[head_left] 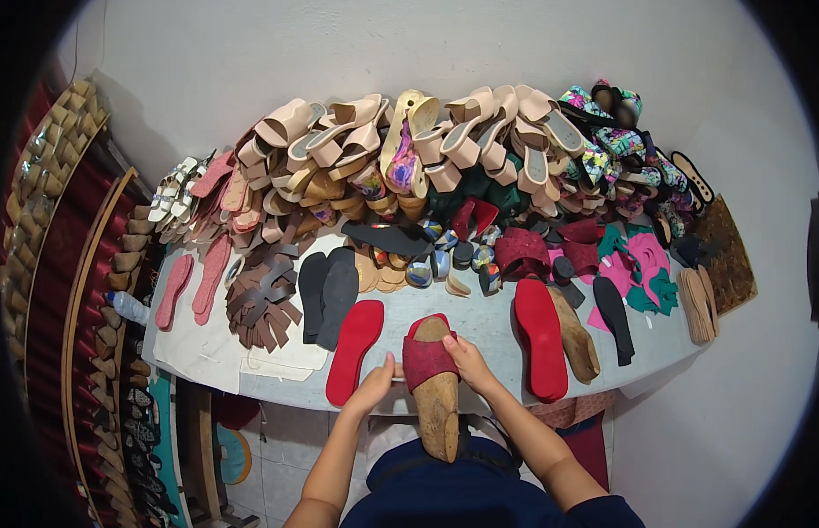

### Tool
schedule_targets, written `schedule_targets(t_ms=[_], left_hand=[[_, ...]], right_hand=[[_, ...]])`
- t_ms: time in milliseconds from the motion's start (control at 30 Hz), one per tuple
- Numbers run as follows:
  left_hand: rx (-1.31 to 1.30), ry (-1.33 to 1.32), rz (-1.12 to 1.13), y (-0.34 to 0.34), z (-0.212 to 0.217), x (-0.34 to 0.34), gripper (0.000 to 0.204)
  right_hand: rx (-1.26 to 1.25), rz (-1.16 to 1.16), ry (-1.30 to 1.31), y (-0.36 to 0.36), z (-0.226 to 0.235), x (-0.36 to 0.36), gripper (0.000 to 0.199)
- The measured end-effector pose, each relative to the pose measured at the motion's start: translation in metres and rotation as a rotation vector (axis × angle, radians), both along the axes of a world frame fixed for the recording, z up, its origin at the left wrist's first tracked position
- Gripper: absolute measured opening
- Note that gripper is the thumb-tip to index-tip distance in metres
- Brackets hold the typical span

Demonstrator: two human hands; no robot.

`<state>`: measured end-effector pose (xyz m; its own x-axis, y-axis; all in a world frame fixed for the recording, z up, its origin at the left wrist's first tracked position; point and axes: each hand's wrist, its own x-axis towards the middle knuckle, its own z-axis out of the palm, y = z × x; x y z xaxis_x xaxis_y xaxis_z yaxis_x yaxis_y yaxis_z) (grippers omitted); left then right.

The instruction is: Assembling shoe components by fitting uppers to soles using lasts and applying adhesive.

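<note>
A wooden shoe last lies on end over the near table edge, a dark red strap upper wrapped over its front. Under its toe peeks a red sole. My right hand presses on the strap's right side. My left hand grips the strap's left edge, next to a flat red insole.
The grey table carries black soles, a brown strap pile, pink insoles, a red sole beside another wooden last, and heaps of beige sandals against the wall. Racks of wooden heels stand left.
</note>
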<state>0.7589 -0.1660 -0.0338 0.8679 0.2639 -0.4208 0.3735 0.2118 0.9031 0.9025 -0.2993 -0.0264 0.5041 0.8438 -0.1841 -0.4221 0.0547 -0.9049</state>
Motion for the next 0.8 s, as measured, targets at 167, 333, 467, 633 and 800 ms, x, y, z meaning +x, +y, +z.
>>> schedule_targets(t_ms=[167, 333, 467, 633, 800], left_hand=[[-0.629, -0.075, 0.209, -0.003, 0.013, 0.033, 0.078], [-0.935, -0.313, 0.123, -0.006, -0.001, 0.047, 0.053], [-1.03, -0.317, 0.084, -0.004, -0.013, 0.047, 0.042], [-0.467, -0.19, 0.509, -0.02, -0.011, 0.042, 0.043], [-0.51, -0.222, 0.397, -0.02, -0.007, 0.024, 0.052]], right_hand=[[0.004, 0.047, -0.007, 0.006, -0.008, -0.001, 0.037], [-0.037, 0.019, -0.097, 0.007, -0.015, 0.0, 0.039], [-0.051, 0.037, -0.095, 0.004, -0.013, 0.0, 0.038], [-0.059, 0.022, -0.03, -0.004, -0.016, 0.002, 0.038], [-0.042, 0.051, -0.025, 0.0, -0.011, -0.001, 0.037]])
